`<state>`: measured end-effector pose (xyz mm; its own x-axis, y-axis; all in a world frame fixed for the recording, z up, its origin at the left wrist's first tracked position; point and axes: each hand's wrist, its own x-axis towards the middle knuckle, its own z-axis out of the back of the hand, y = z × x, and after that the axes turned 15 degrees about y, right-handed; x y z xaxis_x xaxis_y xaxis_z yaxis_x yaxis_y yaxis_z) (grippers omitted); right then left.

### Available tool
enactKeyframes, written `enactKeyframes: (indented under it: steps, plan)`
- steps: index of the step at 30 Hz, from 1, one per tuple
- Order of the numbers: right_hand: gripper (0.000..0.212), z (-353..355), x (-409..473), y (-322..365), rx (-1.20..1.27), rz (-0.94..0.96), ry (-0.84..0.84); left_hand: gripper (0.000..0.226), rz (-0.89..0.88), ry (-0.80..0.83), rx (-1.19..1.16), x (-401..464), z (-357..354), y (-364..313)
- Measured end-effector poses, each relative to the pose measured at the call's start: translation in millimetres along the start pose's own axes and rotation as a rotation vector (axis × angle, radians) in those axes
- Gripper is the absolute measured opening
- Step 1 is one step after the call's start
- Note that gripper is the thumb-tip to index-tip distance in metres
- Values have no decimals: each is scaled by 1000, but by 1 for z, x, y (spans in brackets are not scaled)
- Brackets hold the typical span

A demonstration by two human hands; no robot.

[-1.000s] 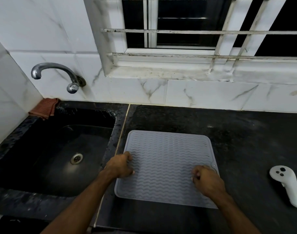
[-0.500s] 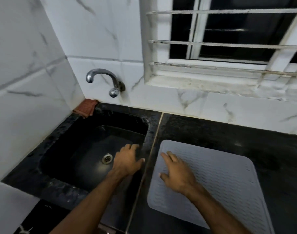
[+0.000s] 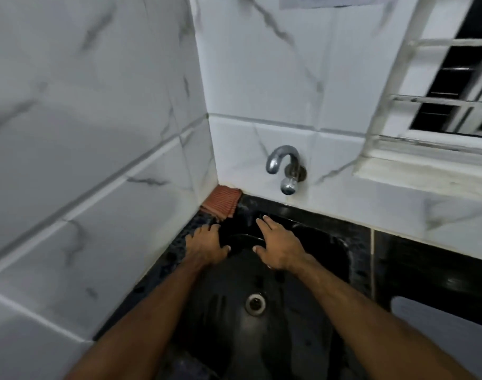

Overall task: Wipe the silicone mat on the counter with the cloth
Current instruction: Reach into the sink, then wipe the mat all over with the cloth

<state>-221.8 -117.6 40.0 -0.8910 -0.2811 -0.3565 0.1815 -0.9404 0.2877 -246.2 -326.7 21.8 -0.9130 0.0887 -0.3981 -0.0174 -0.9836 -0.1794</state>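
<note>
A folded reddish striped cloth lies in the back left corner of the sink rim, against the tiled walls. My left hand is stretched out over the sink's left rim, fingertips just short of the cloth, holding nothing. My right hand hovers over the sink with fingers straight and spread, a little right of the cloth. Only a corner of the grey silicone mat shows at the lower right on the black counter.
The black sink with its metal drain lies under both forearms. A chrome tap juts from the back wall above the sink. White marble-look tiles close off the left and back. A barred window is at the upper right.
Both hands have left the mat and moved left across the sink toward the cloth in the corner. The view has swung left, so the mat is nearly out of sight.
</note>
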Motion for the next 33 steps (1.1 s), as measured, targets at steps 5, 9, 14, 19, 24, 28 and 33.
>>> enactKeyframes:
  steps: [5,9,14,19,24,28,33]
  plan:
    - [76,11,98,39,275,-18,14,75,-14,0,34,61,17,39]
    - [59,4,171,46,709,-105,38,71,-65,-3,54,116,18,55]
    - [25,-4,230,50,1282,-192,108,70,-94,50,47,164,13,72]
    - [14,-18,258,57,1603,-279,58,53,-121,-8,56,175,11,76]
    - [12,-20,272,70,1720,-314,-50,38,-154,-81,-20,175,18,78]
    - [25,-11,263,73,1786,-227,-53,26,-64,-244,-428,168,26,80]
    - [13,1,204,63,1839,-51,39,39,62,-76,-765,156,37,70]
